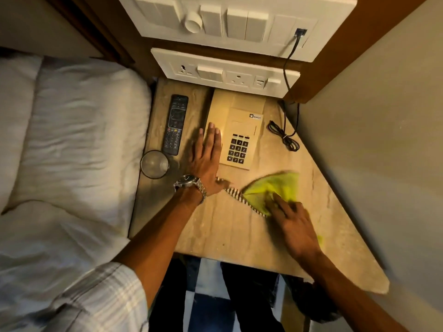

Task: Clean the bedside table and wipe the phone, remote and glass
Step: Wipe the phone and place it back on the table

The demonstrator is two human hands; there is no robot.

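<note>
Left fingers [212, 136] straight together at phone [239, 125] edge; right fingers [279, 202] flat on cloth [275, 185] mid-table [227, 228].

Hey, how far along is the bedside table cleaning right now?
Nothing shows as finished. In hand: the right hand presses the yellow-green cloth on the beige marble tabletop, by the striped coiled cord, while the left hand rests flat on the beige desk phone. Seemingly left: phone, black remote and clear drinking glass, none touched by the cloth.
</note>
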